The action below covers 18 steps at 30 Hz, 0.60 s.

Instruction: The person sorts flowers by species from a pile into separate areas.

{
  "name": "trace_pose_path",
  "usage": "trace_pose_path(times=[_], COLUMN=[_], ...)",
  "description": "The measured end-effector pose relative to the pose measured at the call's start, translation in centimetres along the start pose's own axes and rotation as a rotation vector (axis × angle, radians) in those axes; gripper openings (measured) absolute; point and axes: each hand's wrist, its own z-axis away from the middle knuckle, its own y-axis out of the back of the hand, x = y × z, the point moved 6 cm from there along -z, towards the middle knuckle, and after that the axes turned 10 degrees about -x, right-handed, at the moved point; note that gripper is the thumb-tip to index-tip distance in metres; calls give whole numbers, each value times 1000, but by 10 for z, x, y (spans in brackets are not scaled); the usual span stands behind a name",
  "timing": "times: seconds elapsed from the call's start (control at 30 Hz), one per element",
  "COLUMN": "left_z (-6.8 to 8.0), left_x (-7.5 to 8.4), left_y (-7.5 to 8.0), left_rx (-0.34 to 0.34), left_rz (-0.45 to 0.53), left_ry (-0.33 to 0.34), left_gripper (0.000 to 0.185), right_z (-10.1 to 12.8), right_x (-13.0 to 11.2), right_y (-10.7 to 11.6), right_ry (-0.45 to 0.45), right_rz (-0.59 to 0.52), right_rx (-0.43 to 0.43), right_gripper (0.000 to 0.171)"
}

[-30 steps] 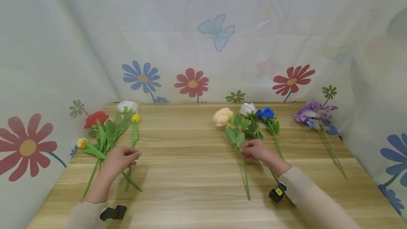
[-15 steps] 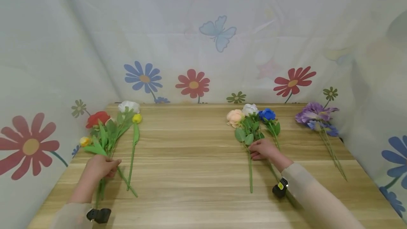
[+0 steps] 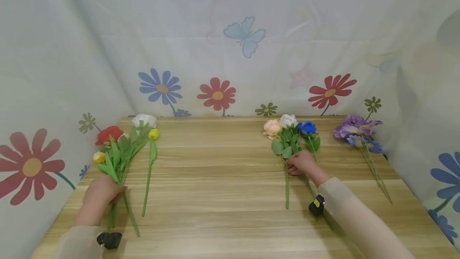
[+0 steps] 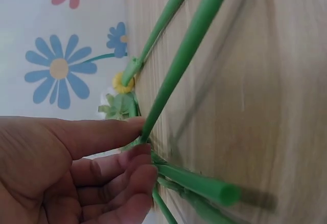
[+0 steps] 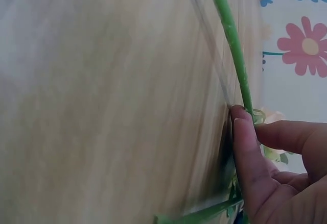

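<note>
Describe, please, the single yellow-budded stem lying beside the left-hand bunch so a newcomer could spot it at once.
Start at the wooden table and go to its left side, where the left hand grips a bunch of flowers. Just right of that bunch lies the yellow-budded stem, alone and untouched, with its small round yellow bud pointing to the back wall.

Flower bunch (image 3: 118, 151) lies left on table (image 3: 215, 195), another (image 3: 291, 139) right.

Right hand (image 5: 278, 168) at lower right, thumb and fingers closed on a green stem (image 5: 232, 40) lying along the wooden tabletop (image 5: 102, 101). Second stem end (image 5: 189, 217) crosses below. Flower-print backdrop (image 5: 301, 40) behind.
</note>
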Motion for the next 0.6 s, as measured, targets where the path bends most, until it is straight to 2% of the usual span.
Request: trace_pose_path(times=[0.07, 0.33, 0.6], left_z=[1, -1, -4], left_x=[0, -5, -16], left_y=[1, 0, 3], left_rx=[-4, -32, -60], left_rz=[-2, 105, 239], left_ry=[7, -6, -7], left_gripper=[44, 35, 29], right_z=[1, 2, 3], right_x=[-3, -9, -7], right_y=[1, 3, 3], right_ry=[1, -9, -4], right_rz=[31, 175, 189], right_rx=[2, 5, 10], right_gripper=[25, 20, 23])
